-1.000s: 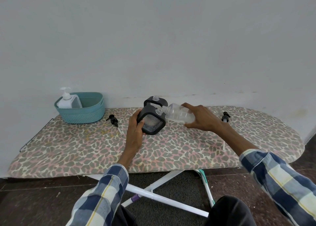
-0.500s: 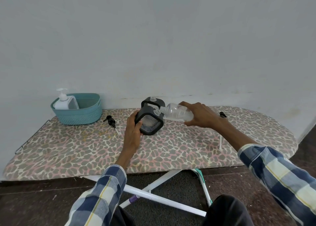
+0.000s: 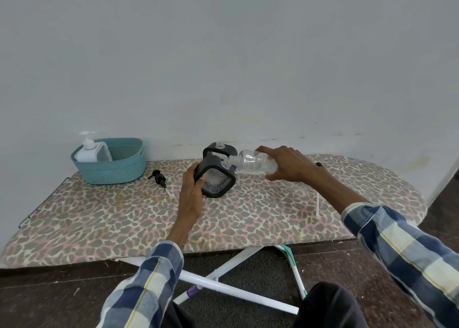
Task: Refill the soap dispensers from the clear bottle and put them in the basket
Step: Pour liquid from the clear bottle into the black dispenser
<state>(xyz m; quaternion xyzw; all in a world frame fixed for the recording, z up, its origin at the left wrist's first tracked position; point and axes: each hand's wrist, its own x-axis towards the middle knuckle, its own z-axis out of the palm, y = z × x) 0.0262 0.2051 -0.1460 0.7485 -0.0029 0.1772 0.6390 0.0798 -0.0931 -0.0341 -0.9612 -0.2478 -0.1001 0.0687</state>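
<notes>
Head view: soap goes from the clear bottle [image 3: 255, 163] into a black-framed dispenser [image 3: 215, 180] on the ironing board [image 3: 99, 218].

The left hand [image 3: 191, 193] grips the tilted dispenser by its left edge, and the right hand [image 3: 285, 166] is wrapped round the bottle, which lies almost level with its neck at the dispenser's opening. To pour well, the person should likely keep the two mouths touching, raise the bottle's base slowly and hold the dispenser firm, since a slip would spill soap on the cloth. A second black dispenser [image 3: 219, 148] stands just behind, uncapped. A black pump [image 3: 159, 177] lies to the left, and another pump [image 3: 318, 193] shows partly behind the right forearm. Far left, the teal basket [image 3: 111, 171] already holds a white dispenser [image 3: 93, 150].
</notes>
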